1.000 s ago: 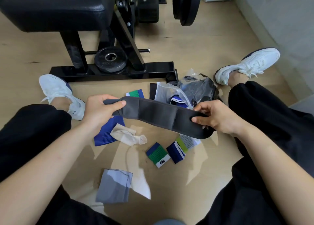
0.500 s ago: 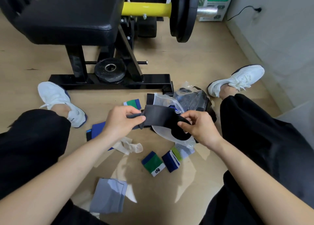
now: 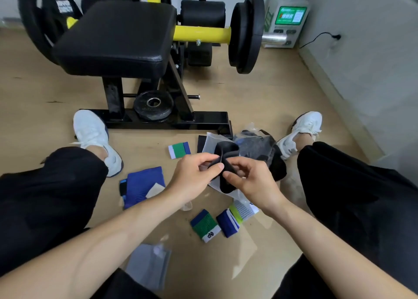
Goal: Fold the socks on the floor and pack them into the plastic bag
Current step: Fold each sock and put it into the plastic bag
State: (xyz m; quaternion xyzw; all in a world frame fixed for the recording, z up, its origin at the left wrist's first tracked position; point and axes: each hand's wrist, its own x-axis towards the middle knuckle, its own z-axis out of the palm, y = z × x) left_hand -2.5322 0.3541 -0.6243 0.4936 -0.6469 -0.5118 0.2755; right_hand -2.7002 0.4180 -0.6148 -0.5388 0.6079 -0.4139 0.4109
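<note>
Both hands hold a dark grey sock (image 3: 227,154) doubled over in the air above the floor. My left hand (image 3: 194,174) pinches its left side, and my right hand (image 3: 251,181) pinches the folded edge close beside it. Just behind the sock lies the clear plastic bag (image 3: 255,144) with dark socks inside. On the floor lie a blue sock (image 3: 144,185), a green, blue and white sock (image 3: 179,150), a folded blue-green sock (image 3: 205,228), a blue-yellow folded sock (image 3: 230,222) and a grey sock (image 3: 149,264).
A black and yellow weight machine (image 3: 140,57) with plates stands ahead on the wooden floor. My legs in black trousers and white shoes (image 3: 95,136) spread to both sides. A wall runs along the right, with a white device (image 3: 287,20) in the corner.
My hands came together from wide apart, doubling the stretched dark grey sock into a fold. The view tilted up, showing more of the machine.
</note>
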